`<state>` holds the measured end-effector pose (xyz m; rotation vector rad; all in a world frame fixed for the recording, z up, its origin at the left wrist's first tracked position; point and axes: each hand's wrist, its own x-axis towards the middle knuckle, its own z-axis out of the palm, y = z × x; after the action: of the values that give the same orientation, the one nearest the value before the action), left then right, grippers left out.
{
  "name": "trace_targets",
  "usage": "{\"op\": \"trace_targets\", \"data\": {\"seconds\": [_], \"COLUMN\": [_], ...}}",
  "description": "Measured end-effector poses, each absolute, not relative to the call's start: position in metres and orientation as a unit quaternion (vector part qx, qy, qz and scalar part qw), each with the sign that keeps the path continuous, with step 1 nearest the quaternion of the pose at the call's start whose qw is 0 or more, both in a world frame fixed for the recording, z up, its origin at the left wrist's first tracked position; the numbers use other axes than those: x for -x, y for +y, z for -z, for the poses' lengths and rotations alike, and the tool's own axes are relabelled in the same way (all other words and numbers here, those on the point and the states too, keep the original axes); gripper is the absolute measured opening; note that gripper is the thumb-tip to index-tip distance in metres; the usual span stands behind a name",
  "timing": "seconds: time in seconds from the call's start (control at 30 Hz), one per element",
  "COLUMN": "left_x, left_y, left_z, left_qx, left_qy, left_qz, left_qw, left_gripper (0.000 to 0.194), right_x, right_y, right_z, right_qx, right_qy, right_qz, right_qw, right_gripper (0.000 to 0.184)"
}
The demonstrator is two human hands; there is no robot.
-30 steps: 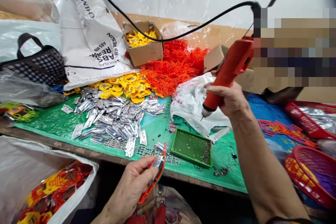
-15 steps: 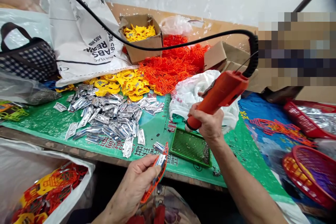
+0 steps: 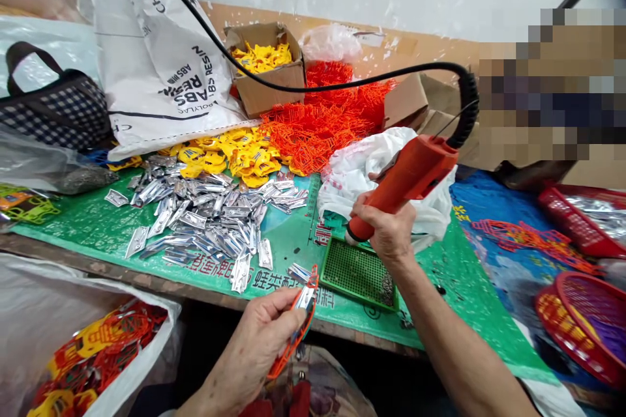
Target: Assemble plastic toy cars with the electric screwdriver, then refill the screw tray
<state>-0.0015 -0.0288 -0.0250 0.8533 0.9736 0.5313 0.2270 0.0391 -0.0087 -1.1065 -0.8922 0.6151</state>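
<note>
Right hand point(image 3: 386, 234): grip wrapped tight around the orange electric screwdriver point(image 3: 405, 182), tip down at the 12 o'clock edge of the green screw tray point(image 3: 357, 270). The black cord point(image 3: 313, 86) runs off toward 10 o'clock over the desk point(image 3: 288, 244).

Left hand point(image 3: 259, 345): grip pinched on one orange plastic frame point(image 3: 298, 326) with a silver metal plate point(image 3: 306, 300) laid on it, held just off the desk's near edge, at 7 o'clock from the tray.

Risks, as judged:
- The plate is held only by the thumb; it may slide off the frame if the pinch eases.
- The cord hangs over the cardboard box point(image 3: 268, 75) of yellow parts and could snag it when the tool swings.
- The driver bit could miss a screw or knock some out; the screws are bunched in the tray's right corner.

Counts:
- Screwdrivers: 1.
- Screw trays: 1.
- Frames in hand: 1.
- Red baskets point(image 3: 581, 319) at 3 o'clock: 2.
- Loose silver plates point(image 3: 210, 221) at 9 o'clock: too many to count.
- Yellow pieces point(image 3: 235, 156) and orange frame heap point(image 3: 323, 120) at 11–12 o'clock: uncountable piles.
</note>
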Motion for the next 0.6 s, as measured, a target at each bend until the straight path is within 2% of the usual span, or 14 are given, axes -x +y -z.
{"op": "trace_targets", "data": {"seconds": [0.2,0.6], "left_x": [0.0,-0.003], "left_y": [-0.03,-0.029], "left_z": [0.033,0.024], "left_qx": [-0.342,-0.374], "left_qy": [0.462,0.468], "left_qz": [-0.255,-0.254], "left_qw": [0.778,0.759], "left_gripper": [0.034,0.024], "right_x": [-0.224,-0.229], "right_y": [0.037,0.035], "right_z": [0.006,-0.003], "right_qx": [0.5,0.493], "right_qy": [-0.396,-0.391], "right_qz": [-0.284,-0.275], "right_qw": [0.716,0.727], "right_gripper": [0.02,0.013]}}
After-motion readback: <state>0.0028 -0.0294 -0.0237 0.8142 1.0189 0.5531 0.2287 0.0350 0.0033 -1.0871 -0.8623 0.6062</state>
